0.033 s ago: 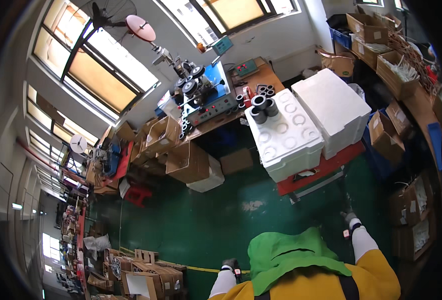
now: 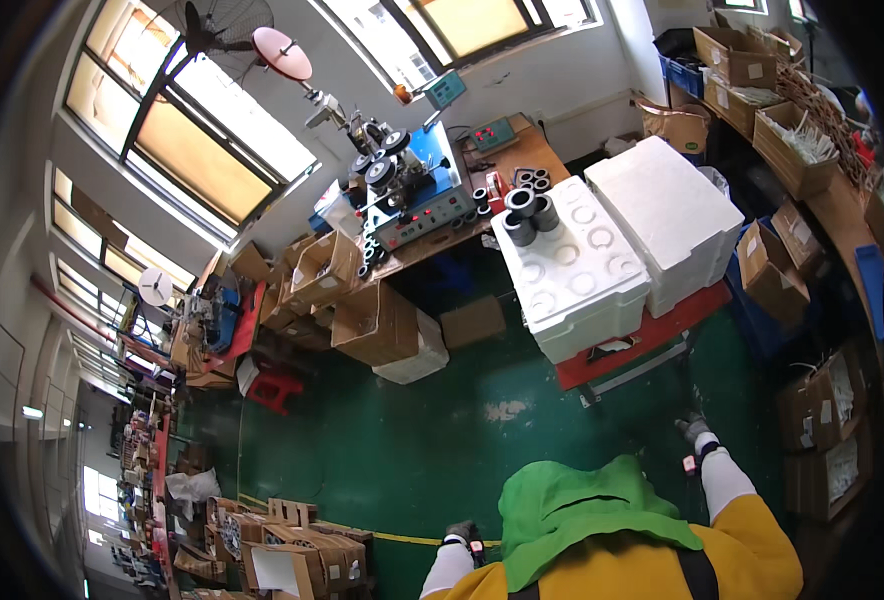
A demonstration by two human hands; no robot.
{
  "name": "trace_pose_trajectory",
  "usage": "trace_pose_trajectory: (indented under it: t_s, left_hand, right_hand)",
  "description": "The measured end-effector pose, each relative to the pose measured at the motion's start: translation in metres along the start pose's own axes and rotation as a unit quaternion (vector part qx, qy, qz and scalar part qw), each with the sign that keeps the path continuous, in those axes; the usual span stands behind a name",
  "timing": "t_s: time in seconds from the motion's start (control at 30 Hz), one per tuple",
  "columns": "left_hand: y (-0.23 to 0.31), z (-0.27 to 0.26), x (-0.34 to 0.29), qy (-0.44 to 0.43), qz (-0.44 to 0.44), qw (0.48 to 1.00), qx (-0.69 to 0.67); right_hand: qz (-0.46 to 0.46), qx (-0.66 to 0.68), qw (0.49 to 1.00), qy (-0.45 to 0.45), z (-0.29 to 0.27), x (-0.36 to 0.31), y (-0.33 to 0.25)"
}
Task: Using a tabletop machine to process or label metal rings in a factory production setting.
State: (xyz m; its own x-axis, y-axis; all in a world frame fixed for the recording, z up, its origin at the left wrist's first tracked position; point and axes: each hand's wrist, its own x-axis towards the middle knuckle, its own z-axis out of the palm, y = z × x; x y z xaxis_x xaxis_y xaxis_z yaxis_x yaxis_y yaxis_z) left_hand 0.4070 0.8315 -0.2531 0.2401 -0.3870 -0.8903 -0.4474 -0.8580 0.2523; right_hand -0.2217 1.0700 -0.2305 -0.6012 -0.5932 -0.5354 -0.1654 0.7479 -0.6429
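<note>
My left hand (image 2: 462,530), in a grey glove, hangs low over the green floor near several cardboard boxes. It is small and dark here, and I cannot make out its fingers. My right hand (image 2: 691,428), also gloved, is held out low below a red cart (image 2: 702,306); its fingers look loosely stretched, with nothing seen in them. Two white foam boxes stand on the cart. The nearer foam box (image 2: 587,318) has round recesses in its top, and a few black rings (image 2: 545,212) stand there. The farther white foam box (image 2: 662,205) is plain on top.
Beyond the cart, a wooden bench (image 2: 537,150) carries a blue machine (image 2: 427,215) with rollers and black rings. An open cardboard box (image 2: 377,325) stands on the floor beside the bench. Shelves of cardboard boxes (image 2: 797,150) line the right. A red stool (image 2: 274,388) is at left.
Both hands have shifted very slightly in the picture. Nothing was picked up or put down.
</note>
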Motion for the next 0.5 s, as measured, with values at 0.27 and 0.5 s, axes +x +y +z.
trace_pose_trajectory:
  t_s: [0.27, 0.5]
  left_hand:
    - [0.009, -0.005, -0.034, -0.059, 0.029, 0.993, -0.098]
    - [0.04, -0.084, -0.014, -0.03, 0.035, 0.985, -0.169]
  right_hand:
    - [-0.032, -0.097, 0.99, -0.092, 0.056, -0.011, -0.137]
    - [-0.233, 0.174, 0.955, -0.063, 0.069, -0.009, -0.305]
